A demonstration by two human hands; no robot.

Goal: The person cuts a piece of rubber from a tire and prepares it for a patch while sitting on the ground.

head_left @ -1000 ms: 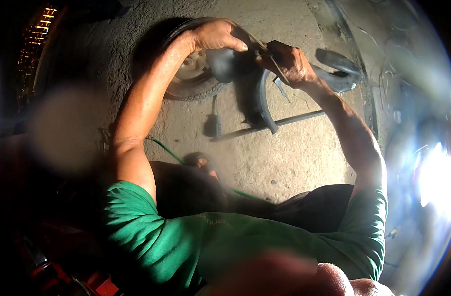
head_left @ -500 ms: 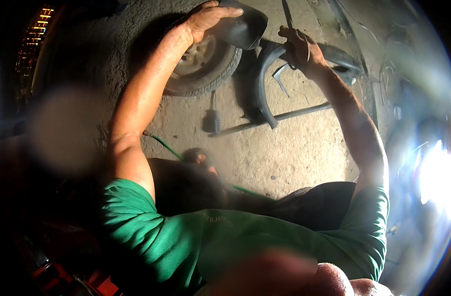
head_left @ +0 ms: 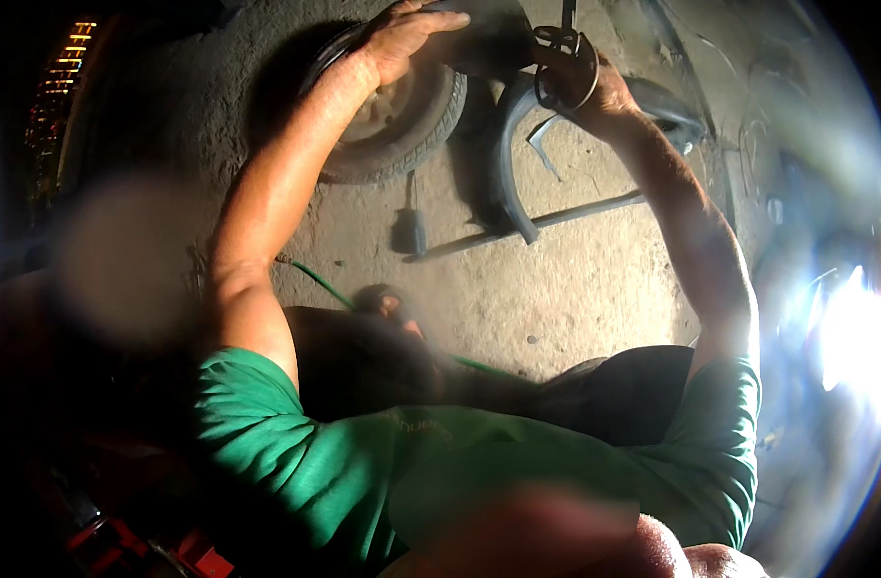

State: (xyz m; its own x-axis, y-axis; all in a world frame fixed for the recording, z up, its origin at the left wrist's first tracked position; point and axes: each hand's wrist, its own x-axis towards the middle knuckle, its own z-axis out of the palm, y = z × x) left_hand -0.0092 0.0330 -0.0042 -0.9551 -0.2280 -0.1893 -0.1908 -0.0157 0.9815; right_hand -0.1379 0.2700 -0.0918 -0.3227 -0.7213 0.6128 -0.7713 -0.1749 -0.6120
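Both my arms reach forward and up, over a concrete floor. My left hand (head_left: 407, 39) grips the top of a dark, rounded part (head_left: 493, 43) held at the upper edge of the view. My right hand (head_left: 594, 87) is closed on a round metal ring-shaped piece (head_left: 564, 67) right beside that dark part. Below them a small tyre on its wheel (head_left: 402, 120) lies flat on the floor. A curved grey-blue mudguard-like piece (head_left: 503, 169) lies to its right.
A long metal bar (head_left: 546, 220) lies across the floor under the curved piece, with a small hand tool (head_left: 416, 226) beside it. A green hose (head_left: 315, 281) runs near my knee. Bright glare fills the right side. Red objects (head_left: 122, 539) sit at lower left.
Both hands have risen toward the top of the view, carrying the dark part and the ring piece up and away from the tyre, which now lies uncovered.
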